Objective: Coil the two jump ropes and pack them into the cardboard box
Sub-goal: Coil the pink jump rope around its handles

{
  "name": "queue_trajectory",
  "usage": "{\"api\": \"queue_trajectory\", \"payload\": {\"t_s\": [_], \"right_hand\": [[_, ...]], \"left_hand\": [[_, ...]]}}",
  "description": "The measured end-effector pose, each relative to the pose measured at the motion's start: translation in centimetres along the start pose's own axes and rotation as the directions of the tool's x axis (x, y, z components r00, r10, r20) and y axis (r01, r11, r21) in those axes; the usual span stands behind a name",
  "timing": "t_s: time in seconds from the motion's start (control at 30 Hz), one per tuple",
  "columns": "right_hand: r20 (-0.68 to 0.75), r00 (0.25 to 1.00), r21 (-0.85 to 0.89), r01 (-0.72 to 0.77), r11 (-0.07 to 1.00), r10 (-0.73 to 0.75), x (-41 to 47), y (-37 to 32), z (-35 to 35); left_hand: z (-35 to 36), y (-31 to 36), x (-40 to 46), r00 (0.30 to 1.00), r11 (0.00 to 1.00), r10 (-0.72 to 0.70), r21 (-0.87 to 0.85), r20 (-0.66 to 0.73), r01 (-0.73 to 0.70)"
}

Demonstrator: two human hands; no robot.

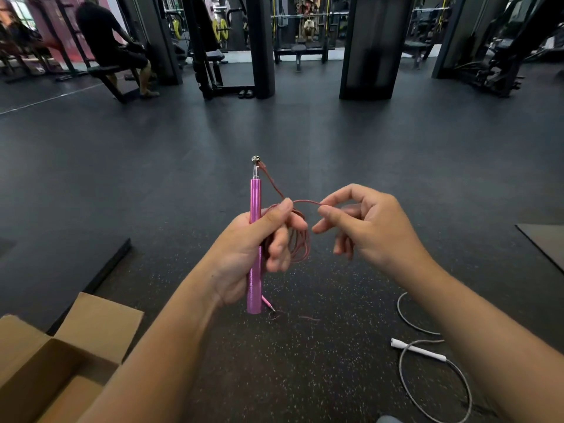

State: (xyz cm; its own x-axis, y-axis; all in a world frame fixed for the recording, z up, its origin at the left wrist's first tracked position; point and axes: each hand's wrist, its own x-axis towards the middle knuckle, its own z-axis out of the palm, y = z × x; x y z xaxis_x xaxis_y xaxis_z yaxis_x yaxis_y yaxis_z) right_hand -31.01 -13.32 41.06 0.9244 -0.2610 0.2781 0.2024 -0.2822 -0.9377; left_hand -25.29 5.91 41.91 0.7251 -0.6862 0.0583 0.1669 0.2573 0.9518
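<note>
My left hand (256, 248) grips the pink jump rope's metal handle (255, 203) upright, with several loops of its thin reddish cord (300, 239) gathered under the thumb. My right hand (363, 221) pinches the cord between thumb and forefinger just right of the loops. A second pink handle tip (268, 304) pokes out below my left hand. The white jump rope (424, 351) lies uncoiled on the floor at the lower right, its grey cord partly hidden by my right forearm. The open cardboard box (45, 367) stands at the lower left, flaps up.
A dark speckled rubber floor spreads all around. A black mat edge (100, 270) runs behind the box, another mat (546, 239) lies at the right. Gym machines and pillars stand at the back. A person sits on a bench (113, 50) far left.
</note>
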Motion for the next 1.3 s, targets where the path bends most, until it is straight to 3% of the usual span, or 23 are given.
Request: {"api": "queue_trajectory", "payload": {"t_s": [0.1, 0.2, 0.33, 0.43, 0.5, 0.57, 0.6, 0.67, 0.73, 0.8, 0.9, 0.97, 1.07, 1.17, 1.23, 1.3], "right_hand": [[-0.060, 0.998, -0.054, 0.030, 0.998, -0.033, 0.2, 0.0, -0.1], [-0.008, 1.000, -0.001, 0.023, 1.000, -0.023, 0.0, 0.5, 0.7], [0.191, 0.981, 0.113, -0.060, 0.992, 0.037, -0.8, 1.1, 2.3], [0.436, 0.891, -0.046, -0.120, 0.992, 0.129, -2.0, 1.3, 2.8], [0.550, 0.819, -0.153, -0.096, 0.983, 0.166, -2.6, 1.0, 3.1], [0.577, 0.802, -0.179, -0.061, 0.982, 0.155, -2.6, 0.4, 3.2], [0.575, 0.809, -0.213, 0.004, 0.977, 0.122, -2.4, 0.1, 3.0], [0.560, 0.828, -0.296, 0.168, 0.940, 0.029, -2.0, -1.0, 2.4], [0.483, 0.872, -0.312, 0.258, 0.914, -0.081, -1.6, -1.6, 1.4], [0.325, 0.929, -0.315, 0.281, 0.907, -0.175, -1.3, -1.7, 0.6], [0.101, 0.971, -0.363, 0.239, 0.901, -0.216, -0.9, -1.2, 0.2], [0.104, 0.964, -0.417, 0.265, 0.869, -0.244, -0.7, -1.3, 0.1], [0.218, 0.948, -0.344, 0.299, 0.890, -0.234, -0.4, -1.5, -0.4], [0.110, 0.969, -0.220, 0.242, 0.945, -0.222, -0.1, -1.3, -1.0], [0.009, 0.978, -0.232, 0.205, 0.951, -0.209, 0.2, -0.8, -1.1], [0.008, 0.982, -0.259, 0.182, 0.949, -0.186, 0.4, -0.5, -1.1]], "left_hand": [[0.2, 0.3, 0.1, 0.999, 0.991, 0.016, -0.131, 0.036, -0.011], [0.9, 0.6, -0.1, 0.999, 0.948, 0.015, -0.318, 0.034, -0.003], [1.9, 1.1, -0.1, 0.998, 0.804, 0.055, -0.592, -0.019, -0.056], [1.5, 1.7, 0.5, 0.970, 0.757, 0.184, -0.606, -0.161, -0.245], [0.8, 1.9, 0.9, 0.925, 0.844, 0.275, -0.396, -0.262, -0.362], [-0.2, 1.4, 1.2, 0.884, 0.934, 0.346, 0.033, -0.315, -0.355], [-0.8, 1.0, 1.2, 0.877, 0.909, 0.381, 0.293, -0.294, -0.297], [-1.6, 0.2, 1.1, 0.922, 0.691, 0.360, 0.705, -0.143, -0.160], [-1.7, -0.4, 0.7, 0.977, 0.508, 0.211, 0.855, -0.011, -0.100], [-1.3, -0.5, 0.4, 0.994, 0.576, 0.108, 0.812, 0.031, -0.088], [-0.7, -0.1, 0.5, 0.997, 0.644, 0.068, 0.762, 0.036, -0.072], [-0.8, 0.3, 0.6, 0.998, 0.690, 0.005, 0.722, 0.070, -0.054], [-1.3, 0.6, 0.5, 0.993, 0.778, -0.058, 0.628, 0.100, -0.018], [-1.0, 0.7, 0.2, 0.991, 0.884, -0.052, 0.468, 0.120, -0.010], [-0.3, 0.9, 0.0, 0.990, 0.940, -0.038, 0.342, 0.135, -0.010], [0.2, 1.1, -0.1, 0.992, 0.968, -0.025, 0.252, 0.124, -0.007]]}}
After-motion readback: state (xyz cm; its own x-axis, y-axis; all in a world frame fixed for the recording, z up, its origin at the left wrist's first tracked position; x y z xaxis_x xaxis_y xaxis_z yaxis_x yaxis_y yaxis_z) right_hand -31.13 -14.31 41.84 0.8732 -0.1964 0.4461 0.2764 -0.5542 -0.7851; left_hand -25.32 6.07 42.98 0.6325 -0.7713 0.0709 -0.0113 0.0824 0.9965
